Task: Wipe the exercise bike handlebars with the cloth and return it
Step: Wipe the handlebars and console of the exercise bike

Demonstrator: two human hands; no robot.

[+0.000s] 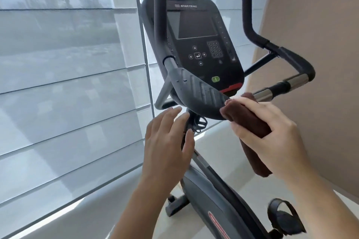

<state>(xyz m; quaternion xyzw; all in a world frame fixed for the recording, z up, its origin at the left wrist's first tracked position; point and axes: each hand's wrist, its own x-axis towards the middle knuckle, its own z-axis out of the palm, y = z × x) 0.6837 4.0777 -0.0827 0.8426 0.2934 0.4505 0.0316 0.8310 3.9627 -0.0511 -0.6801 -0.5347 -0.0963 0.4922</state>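
Cloth (250, 124), dark brown and folded into a thick roll, sits in the grip of the person's right hand (272, 134) beside the console of an exercise bike (211, 190). The fingers wrap over the top of the roll and the thumb closes beneath it, so the hand is clamped around the fabric's middle. One end of the roll sticks out past the fingertips and presses against the lower right edge of the grey ribbed tray (196, 91) under the console (196, 39). The other end hangs down below the palm, loose and unsupported.

The left hand (169, 141) is held apart from the fabric, across the bike's centre post, with palm flat and fingers spread wide, holding nothing. Its fingertips reach up toward the underside of the tray, close to it; whether they touch cannot be told. A small tangle of dark cable (198, 122) hangs just beside those fingers.

The right handlebar (285, 58), padded in black with chrome sections, curves up and away above the right hand, its nearest chrome length just beyond the roll's upper end. The left handlebar (160, 23) rises as a black padded post in front of the console's left edge. The console screen is dark, with a green button lit low on its face. Pale translucent window blinds (64, 75) fill the left side of the scene, and a pedal with strap (283, 217) shows at lower right.
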